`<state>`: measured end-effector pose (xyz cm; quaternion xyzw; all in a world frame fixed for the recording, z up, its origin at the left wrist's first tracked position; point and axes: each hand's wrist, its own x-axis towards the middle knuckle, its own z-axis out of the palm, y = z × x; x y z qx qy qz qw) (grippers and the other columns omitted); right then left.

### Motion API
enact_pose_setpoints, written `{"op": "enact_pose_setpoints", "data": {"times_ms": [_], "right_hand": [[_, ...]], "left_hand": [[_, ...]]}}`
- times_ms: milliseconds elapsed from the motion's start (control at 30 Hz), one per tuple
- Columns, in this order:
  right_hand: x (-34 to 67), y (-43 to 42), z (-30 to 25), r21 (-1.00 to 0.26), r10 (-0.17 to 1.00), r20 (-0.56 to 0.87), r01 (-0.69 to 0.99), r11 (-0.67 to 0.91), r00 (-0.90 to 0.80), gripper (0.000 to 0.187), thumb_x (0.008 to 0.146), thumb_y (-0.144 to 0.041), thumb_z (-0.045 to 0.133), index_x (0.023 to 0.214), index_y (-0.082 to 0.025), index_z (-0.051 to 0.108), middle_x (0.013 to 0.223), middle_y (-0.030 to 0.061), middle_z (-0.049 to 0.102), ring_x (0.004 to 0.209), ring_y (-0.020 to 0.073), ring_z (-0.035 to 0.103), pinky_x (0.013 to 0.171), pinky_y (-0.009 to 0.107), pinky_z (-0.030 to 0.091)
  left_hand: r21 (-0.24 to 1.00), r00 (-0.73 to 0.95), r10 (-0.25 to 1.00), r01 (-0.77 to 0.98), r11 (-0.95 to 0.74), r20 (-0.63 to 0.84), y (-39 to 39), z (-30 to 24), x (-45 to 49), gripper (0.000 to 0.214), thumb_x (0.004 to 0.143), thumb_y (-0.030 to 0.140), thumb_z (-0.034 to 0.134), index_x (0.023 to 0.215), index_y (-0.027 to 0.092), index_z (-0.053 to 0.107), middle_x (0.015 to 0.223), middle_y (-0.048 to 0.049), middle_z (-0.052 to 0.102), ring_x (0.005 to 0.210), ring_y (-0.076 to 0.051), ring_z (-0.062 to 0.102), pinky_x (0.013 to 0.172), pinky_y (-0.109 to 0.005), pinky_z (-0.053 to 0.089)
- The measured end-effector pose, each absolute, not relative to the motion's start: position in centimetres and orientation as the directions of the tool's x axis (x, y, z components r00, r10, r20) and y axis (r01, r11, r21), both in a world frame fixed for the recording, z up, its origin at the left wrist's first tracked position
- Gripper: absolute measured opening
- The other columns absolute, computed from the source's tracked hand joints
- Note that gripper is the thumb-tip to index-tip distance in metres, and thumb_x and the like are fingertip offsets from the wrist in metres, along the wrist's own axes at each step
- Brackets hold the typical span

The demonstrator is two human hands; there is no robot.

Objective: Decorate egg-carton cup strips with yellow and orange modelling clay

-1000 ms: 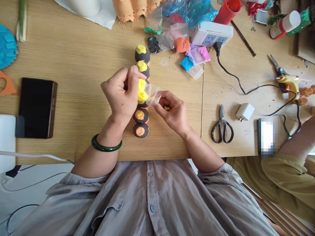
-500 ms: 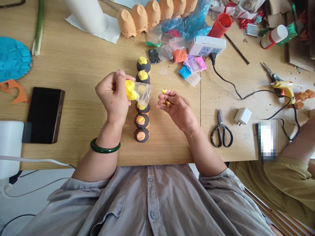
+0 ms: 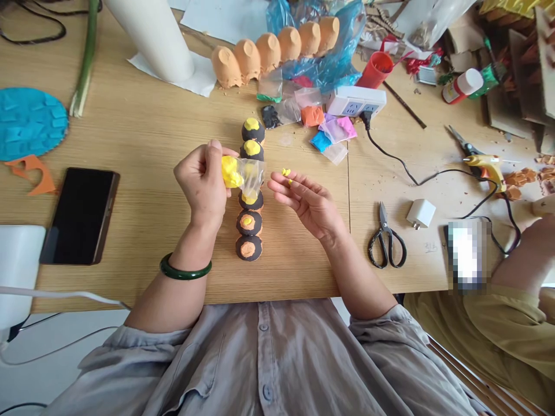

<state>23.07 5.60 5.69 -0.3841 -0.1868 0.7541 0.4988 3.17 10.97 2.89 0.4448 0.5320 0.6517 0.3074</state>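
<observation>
My left hand (image 3: 203, 182) is closed on a clear plastic bag (image 3: 254, 178) with a lump of yellow clay (image 3: 232, 172) in it. Small bits of yellow clay (image 3: 285, 172) cling to the fingertips of my right hand (image 3: 310, 199), whose thumb bends in over the fingers. Between and beneath the hands stands a row of egg-carton cups (image 3: 249, 222), coated black on their sides. Yellow clay caps the farther cups; one near cup bears a small yellow dab, and the nearest has a bare orange top (image 3: 247, 249). The bag hides the middle of the row.
Small clay packets (image 3: 312, 115) and a power strip (image 3: 356, 101) lie beyond my hands. An orange carton row (image 3: 269, 51) stands at the back. Scissors (image 3: 385, 237) and a charger (image 3: 421, 213) are right; a phone (image 3: 80, 215) is left. Another person's arm (image 3: 526, 242) rests far right.
The camera view has shifted, so the table appears lower. My right hand has drawn slightly left toward the bag, and its thumb has moved in toward the fingertips. My left hand still holds the bag.
</observation>
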Motion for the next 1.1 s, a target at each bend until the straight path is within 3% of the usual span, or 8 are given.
{"op": "enact_pose_setpoints", "data": {"times_ms": [100,200,300,400,533,667,800,1100], "right_hand": [[22.94,5.77,5.82,-0.663,0.888,-0.413,-0.603,-0.444,-0.201,0.024,0.114,-0.01,0.064,0.096,-0.019,0.077,0.102,0.0031,0.093,0.096,0.0145,0.091,0.085,0.022,0.075],[22.97,6.0,5.65,-0.678,0.88,-0.442,-0.576,-0.456,-0.175,0.023,0.109,-0.022,0.081,0.088,-0.02,0.071,0.087,0.0007,0.09,0.078,0.0129,0.088,0.067,0.017,0.07],[23.14,6.18,5.34,-0.708,0.879,-0.444,-0.534,-0.462,-0.172,0.038,0.102,-0.034,0.092,0.08,-0.021,0.065,0.07,-0.0036,0.081,0.053,0.0097,0.076,0.051,0.015,0.061],[23.27,6.31,5.22,-0.728,0.878,-0.44,-0.498,-0.471,-0.188,0.044,0.098,-0.04,0.096,0.077,-0.021,0.061,0.063,-0.0063,0.075,0.042,0.0068,0.065,0.042,0.014,0.053],[23.15,6.48,5.59,-0.707,0.86,-0.475,-0.502,-0.499,-0.187,0.047,0.1,-0.048,0.093,0.078,-0.022,0.06,0.063,-0.0063,0.075,0.043,0.0065,0.064,0.044,0.015,0.055],[22.98,6.53,5.96,-0.676,0.855,-0.49,-0.546,-0.496,-0.17,0.042,0.108,-0.052,0.084,0.084,-0.022,0.064,0.072,-0.003,0.08,0.053,0.0093,0.071,0.051,0.018,0.063],[22.94,6.35,5.73,-0.674,0.854,-0.5,-0.555,-0.489,-0.145,0.031,0.113,-0.04,0.077,0.09,-0.021,0.07,0.082,0.0,0.086,0.061,0.0118,0.076,0.058,0.021,0.067],[23.02,6.21,5.37,-0.692,0.875,-0.467,-0.563,-0.452,-0.128,0.022,0.104,-0.023,0.087,0.085,-0.02,0.076,0.098,0.0039,0.092,0.087,0.0138,0.088,0.075,0.02,0.074]], "left_hand": [[0.967,-0.408,0.878,0.063,-0.248,0.251,10.94,2.84,3.21,0.041,0.107,0.037,0.078,0.073,0.013,0.083,0.057,0.0033,0.056,0.038,-0.004,0.045,0.027,-0.018,0.019],[0.969,-0.41,0.879,0.066,-0.239,0.245,10.87,2.93,3.34,0.047,0.106,0.047,0.082,0.072,0.014,0.082,0.057,0.0033,0.055,0.039,-0.004,0.044,0.028,-0.019,0.018],[0.969,-0.408,0.88,0.069,-0.236,0.243,10.75,3.07,3.5,0.05,0.103,0.052,0.084,0.07,0.015,0.082,0.056,0.0031,0.054,0.039,-0.005,0.043,0.027,-0.021,0.018],[0.97,-0.402,0.883,0.079,-0.229,0.242,10.65,3.12,3.55,0.05,0.103,0.054,0.083,0.07,0.015,0.082,0.057,0.0023,0.057,0.038,-0.005,0.043,0.027,-0.021,0.019],[0.969,-0.4,0.882,0.098,-0.229,0.249,10.61,3.11,3.52,0.045,0.105,0.045,0.08,0.071,0.016,0.083,0.058,0.0021,0.061,0.038,-0.005,0.044,0.028,-0.02,0.02],[0.969,-0.404,0.881,0.107,-0.221,0.245,10.6,3.17,3.51,0.042,0.108,0.035,0.076,0.072,0.015,0.084,0.06,0.0015,0.063,0.039,-0.005,0.045,0.028,-0.019,0.021],[0.971,-0.404,0.883,0.111,-0.212,0.24,10.59,3.2,3.48,0.041,0.109,0.03,0.073,0.074,0.014,0.085,0.062,-0.0002,0.066,0.042,-0.005,0.047,0.028,-0.017,0.022],[0.964,-0.401,0.877,0.114,-0.239,0.264,10.66,2.9,3.49,0.042,0.109,0.035,0.074,0.073,0.016,0.086,0.06,0.0012,0.065,0.04,-0.003,0.044,0.028,-0.017,0.022]]}}
